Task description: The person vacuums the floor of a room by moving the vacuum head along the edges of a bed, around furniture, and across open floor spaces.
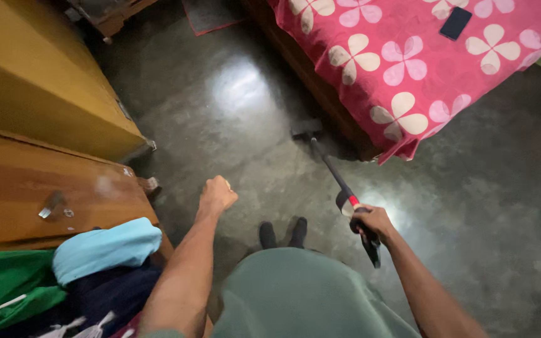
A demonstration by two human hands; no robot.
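Grey floor point(233, 125) shines below me. My right hand point(374, 220) grips the mop point(339, 188) handle, arm outstretched. My left hand point(217, 193) hangs fisted, holding nothing.

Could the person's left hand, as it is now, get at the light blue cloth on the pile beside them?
Probably yes. The left hand is a closed fist holding nothing, and the light blue cloth lies on top of the clothes pile, right beside the left forearm, with nothing over it.
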